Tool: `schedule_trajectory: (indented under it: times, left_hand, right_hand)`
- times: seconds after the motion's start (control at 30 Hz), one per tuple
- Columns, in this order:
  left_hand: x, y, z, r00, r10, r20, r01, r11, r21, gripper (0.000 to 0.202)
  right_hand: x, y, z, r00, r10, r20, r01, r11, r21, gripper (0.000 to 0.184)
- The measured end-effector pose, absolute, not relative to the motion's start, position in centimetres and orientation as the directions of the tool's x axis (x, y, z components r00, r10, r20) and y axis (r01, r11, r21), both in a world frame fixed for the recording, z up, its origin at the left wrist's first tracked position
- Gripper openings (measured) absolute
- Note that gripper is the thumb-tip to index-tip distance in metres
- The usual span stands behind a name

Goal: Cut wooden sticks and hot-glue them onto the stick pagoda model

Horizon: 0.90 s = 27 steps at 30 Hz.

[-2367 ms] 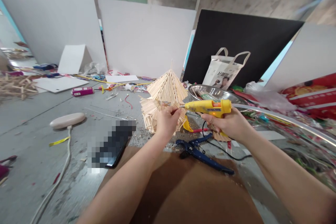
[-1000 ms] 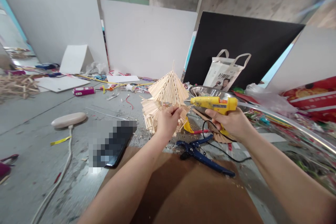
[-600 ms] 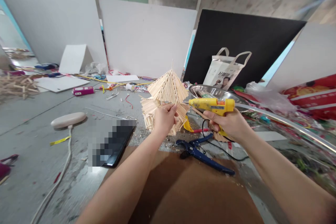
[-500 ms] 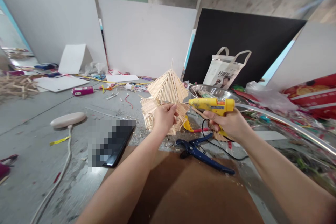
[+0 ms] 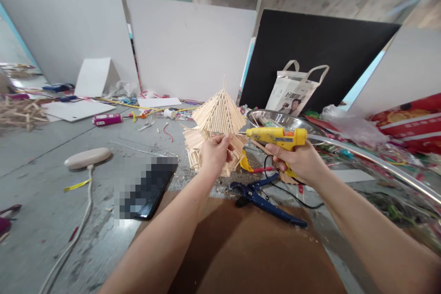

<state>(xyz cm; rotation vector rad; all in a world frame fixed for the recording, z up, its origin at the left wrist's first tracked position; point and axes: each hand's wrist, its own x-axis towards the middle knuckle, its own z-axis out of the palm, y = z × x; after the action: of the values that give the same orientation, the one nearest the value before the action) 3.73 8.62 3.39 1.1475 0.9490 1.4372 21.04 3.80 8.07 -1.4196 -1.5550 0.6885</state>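
A small pagoda-like model built of thin wooden sticks (image 5: 220, 112) stands upright in the middle, with a pointed upper roof above a wider lower one. My left hand (image 5: 217, 149) is in front of its lower roof, fingers pinched together; whatever is between the fingertips is too small to make out. In my right hand (image 5: 299, 161) is a yellow hot glue gun (image 5: 275, 136), my fingers wrapped round its handle. Its nozzle points left, close to the left fingertips and the model's right side. A long clear glue stick (image 5: 372, 154) runs out of the gun's back.
Blue pipe cutters (image 5: 267, 202) lie on a brown board (image 5: 241, 248) in front. To the left are a phone (image 5: 155, 190) and a white corded device (image 5: 87, 158). Behind are a metal bowl (image 5: 306, 124), a white bag (image 5: 291, 92) and scattered scraps. Upright panels (image 5: 189, 46) stand at the back.
Hardly anything differs. The whole view has shifted very slightly, and both hands and the glue gun keep nearly the same places beside the model.
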Motion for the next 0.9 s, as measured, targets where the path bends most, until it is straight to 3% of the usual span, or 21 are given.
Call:
schedule_trajectory:
  times: [0.9]
  left_hand:
    - [3.9,8.5,3.8,0.042,0.993,0.106,-0.428,-0.078,0.900,0.023]
  right_hand:
    - [18.9,4.7,8.6,0.047,0.944,0.325,0.571,0.242,-0.784,0.025]
